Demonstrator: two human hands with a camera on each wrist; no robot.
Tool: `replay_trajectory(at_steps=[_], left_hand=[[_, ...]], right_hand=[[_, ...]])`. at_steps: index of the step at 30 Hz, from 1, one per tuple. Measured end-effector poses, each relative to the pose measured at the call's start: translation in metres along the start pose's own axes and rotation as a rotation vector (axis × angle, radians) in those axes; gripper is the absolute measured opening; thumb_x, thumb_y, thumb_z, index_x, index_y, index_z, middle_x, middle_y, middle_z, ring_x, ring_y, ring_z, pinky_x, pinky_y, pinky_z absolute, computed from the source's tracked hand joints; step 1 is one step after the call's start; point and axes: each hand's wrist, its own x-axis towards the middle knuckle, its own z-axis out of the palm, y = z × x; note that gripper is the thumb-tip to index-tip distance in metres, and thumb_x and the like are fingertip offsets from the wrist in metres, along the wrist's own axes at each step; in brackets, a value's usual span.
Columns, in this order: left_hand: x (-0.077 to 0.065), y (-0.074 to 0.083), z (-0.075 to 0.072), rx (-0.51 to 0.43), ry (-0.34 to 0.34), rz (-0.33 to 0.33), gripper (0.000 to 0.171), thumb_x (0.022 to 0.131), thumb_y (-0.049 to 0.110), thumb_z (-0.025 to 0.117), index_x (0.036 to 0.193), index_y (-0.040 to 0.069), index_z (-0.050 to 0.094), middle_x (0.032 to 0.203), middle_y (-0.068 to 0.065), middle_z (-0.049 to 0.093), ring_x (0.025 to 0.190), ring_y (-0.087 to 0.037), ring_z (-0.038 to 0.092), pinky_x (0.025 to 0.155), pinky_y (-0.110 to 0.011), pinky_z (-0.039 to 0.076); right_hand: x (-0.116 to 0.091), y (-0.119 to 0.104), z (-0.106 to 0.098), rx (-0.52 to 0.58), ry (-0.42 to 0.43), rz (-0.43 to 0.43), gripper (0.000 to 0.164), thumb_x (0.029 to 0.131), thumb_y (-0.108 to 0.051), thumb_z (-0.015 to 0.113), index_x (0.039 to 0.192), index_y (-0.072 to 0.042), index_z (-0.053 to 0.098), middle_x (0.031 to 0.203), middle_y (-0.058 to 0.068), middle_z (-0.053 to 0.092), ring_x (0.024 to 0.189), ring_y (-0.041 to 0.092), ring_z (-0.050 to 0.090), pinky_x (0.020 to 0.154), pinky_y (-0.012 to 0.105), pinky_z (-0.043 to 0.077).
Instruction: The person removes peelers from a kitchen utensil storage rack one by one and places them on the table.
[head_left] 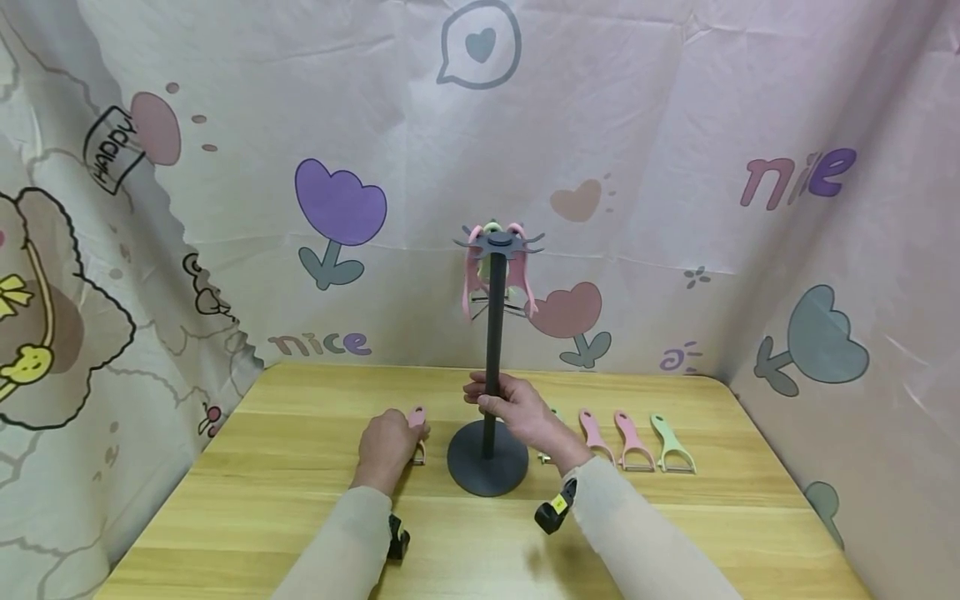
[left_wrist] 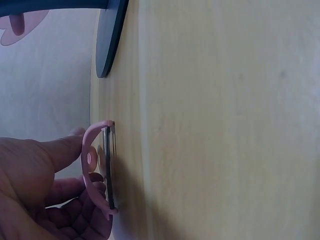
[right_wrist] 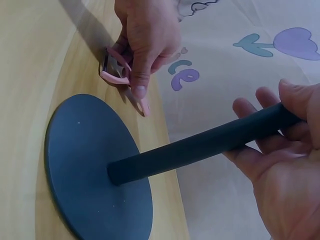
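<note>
A dark grey stand [head_left: 489, 467] with a round base and a hooked top stands upright on the table. My right hand [head_left: 528, 414] holds its pole [right_wrist: 205, 138] low down, thumb on the near side and fingers behind. Left of the base, my left hand [head_left: 382, 446] pinches a pink peeler [right_wrist: 116, 78] between thumb and fingers. In the left wrist view, the curved head and metal blade of this peeler [left_wrist: 88, 167] show close over the wood. Pink peelers [head_left: 519, 275] and a green one hang from the hooks above.
Right of the stand, a pink peeler [head_left: 591, 429], another pink peeler [head_left: 626, 429] and a green peeler [head_left: 666, 433] lie in a row on the wooden table [head_left: 247, 483]. Another green one is partly hidden behind my right wrist. A printed curtain [head_left: 637, 100] surrounds the table.
</note>
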Motion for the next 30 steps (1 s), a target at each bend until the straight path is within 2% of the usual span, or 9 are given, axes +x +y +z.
replay_trajectory(at_steps=[6,10,13,17,20,25,30], left_hand=[[0.0,0.0,0.0,0.008,0.007,-0.004,0.046,0.095,0.036,0.078,0.063,0.011,0.056,0.06,-0.003,0.054,0.057,-0.02,0.049,0.051,-0.032,0.037],[0.001,0.0,0.001,0.006,0.002,-0.013,0.046,0.095,0.036,0.078,0.063,0.012,0.056,0.06,-0.003,0.054,0.057,-0.02,0.049,0.05,-0.031,0.036],[0.001,0.001,0.001,0.001,-0.005,-0.019,0.047,0.095,0.036,0.078,0.062,0.012,0.056,0.059,-0.002,0.052,0.057,-0.02,0.048,0.05,-0.031,0.034],[0.001,0.002,0.001,-0.008,-0.004,-0.025,0.047,0.095,0.036,0.078,0.062,0.011,0.056,0.059,-0.002,0.051,0.056,-0.02,0.048,0.05,-0.031,0.034],[0.001,0.002,0.001,-0.008,-0.003,-0.026,0.046,0.095,0.035,0.078,0.062,0.011,0.056,0.059,-0.002,0.051,0.057,-0.02,0.048,0.05,-0.031,0.034],[0.002,0.002,0.001,-0.005,-0.008,-0.022,0.047,0.096,0.036,0.078,0.062,0.011,0.055,0.058,-0.002,0.051,0.057,-0.019,0.047,0.05,-0.031,0.034],[0.0,0.001,0.0,-0.02,-0.022,-0.021,0.046,0.096,0.035,0.077,0.062,0.011,0.057,0.057,-0.001,0.05,0.055,-0.019,0.047,0.049,-0.03,0.033]], right_hand=[[0.001,0.002,-0.003,0.067,-0.036,0.01,0.042,0.109,-0.007,0.056,0.151,0.0,0.052,0.141,0.022,0.065,0.13,0.035,0.066,0.112,0.047,0.053],[-0.001,0.006,-0.004,0.141,0.007,0.015,0.04,0.109,-0.012,0.059,0.148,0.0,0.056,0.139,0.02,0.064,0.123,0.029,0.071,0.108,0.045,0.055],[-0.002,0.007,-0.004,0.187,0.046,0.01,0.04,0.108,-0.014,0.061,0.145,0.002,0.058,0.137,0.025,0.063,0.119,0.028,0.073,0.107,0.048,0.056],[-0.002,0.006,-0.004,0.175,0.051,-0.009,0.04,0.109,-0.014,0.06,0.145,0.002,0.058,0.138,0.029,0.063,0.12,0.03,0.072,0.107,0.053,0.054],[-0.001,0.005,-0.005,0.15,0.046,-0.012,0.038,0.109,-0.013,0.058,0.145,0.0,0.058,0.137,0.025,0.066,0.123,0.031,0.071,0.109,0.053,0.053],[0.0,0.006,-0.009,0.177,0.003,0.0,0.038,0.11,-0.012,0.056,0.147,0.0,0.056,0.138,0.022,0.066,0.126,0.031,0.069,0.11,0.05,0.053],[-0.002,0.007,-0.013,0.19,-0.065,-0.002,0.041,0.111,-0.015,0.055,0.149,0.001,0.054,0.138,0.023,0.066,0.127,0.034,0.068,0.113,0.054,0.05]])
